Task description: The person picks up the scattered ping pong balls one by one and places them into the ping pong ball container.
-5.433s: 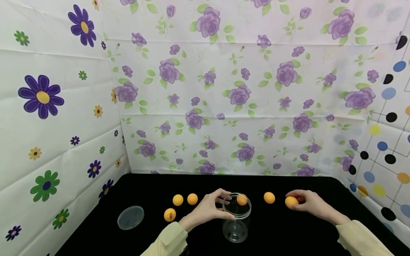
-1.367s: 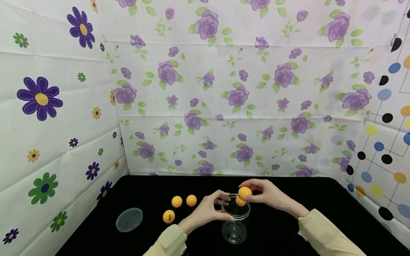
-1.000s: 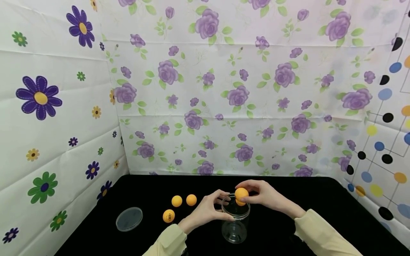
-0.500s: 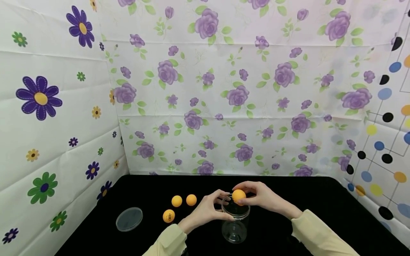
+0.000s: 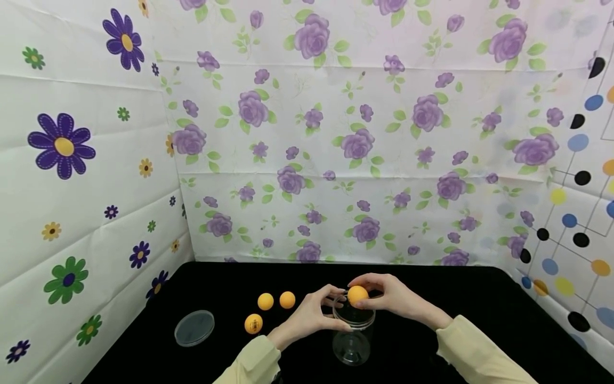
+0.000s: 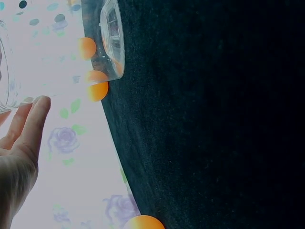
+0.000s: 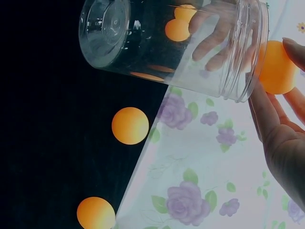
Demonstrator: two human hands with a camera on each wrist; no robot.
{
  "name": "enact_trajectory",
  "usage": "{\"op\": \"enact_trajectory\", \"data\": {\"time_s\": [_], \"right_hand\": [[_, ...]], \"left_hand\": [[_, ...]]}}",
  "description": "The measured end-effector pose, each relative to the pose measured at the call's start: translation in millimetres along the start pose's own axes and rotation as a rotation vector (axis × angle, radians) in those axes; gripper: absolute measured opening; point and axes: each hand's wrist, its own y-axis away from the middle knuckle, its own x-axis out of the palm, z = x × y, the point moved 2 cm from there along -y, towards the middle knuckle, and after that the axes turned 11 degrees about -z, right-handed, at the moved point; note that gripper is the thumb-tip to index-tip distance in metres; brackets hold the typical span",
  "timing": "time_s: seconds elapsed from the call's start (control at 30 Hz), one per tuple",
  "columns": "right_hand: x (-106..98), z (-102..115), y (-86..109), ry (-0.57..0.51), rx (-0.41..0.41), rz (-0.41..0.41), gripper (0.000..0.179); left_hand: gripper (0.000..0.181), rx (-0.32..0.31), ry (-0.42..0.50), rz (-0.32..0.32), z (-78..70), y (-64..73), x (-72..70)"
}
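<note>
My left hand (image 5: 314, 314) holds a clear, screw-necked plastic jar (image 5: 352, 349) near its rim, fingers behind and thumb in front. The jar stands upright on the black tabletop. My right hand (image 5: 395, 298) pinches an orange ping-pong ball (image 5: 357, 296) between thumb and fingers right at the jar's mouth. In the right wrist view, this held ball (image 7: 277, 67) overlaps the rim, and left fingers show through the jar wall. Two more balls, one nearer (image 7: 130, 125) and one lower (image 7: 95, 213), lie beyond the jar; the held ball and right hand hide them from the head view.
Left of the jar lie three orange balls, including a printed one (image 5: 253, 324). Farther left is a round clear lid (image 5: 194, 328). Floral sheets (image 5: 307, 133) wall in the back and sides of the black table (image 5: 230, 362).
My right hand has carried the ball leftward from the table's right side to the jar's mouth, staying almost still over the last half second. The left hand and jar keep their place.
</note>
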Motion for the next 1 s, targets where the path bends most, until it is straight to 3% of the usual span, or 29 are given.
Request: {"op": "enact_trajectory", "data": {"time_s": [0.3,0.53,1.0], "right_hand": [[-2,-21,-3.5,-0.008,-0.002,0.006,0.041],[-5,-22,-3.2,-0.012,0.050,-0.006,0.044],[-10,-20,-3.2,-0.060,0.034,-0.024,0.040]], "left_hand": [[0.053,0.003,0.001,0.001,0.9,-0.5,-0.1],[0.057,0.037,-0.014,-0.001,2.0,-1.3,0.4],[0.056,0.031,-0.004,-0.012,2.4,-1.7,1.2]]}}
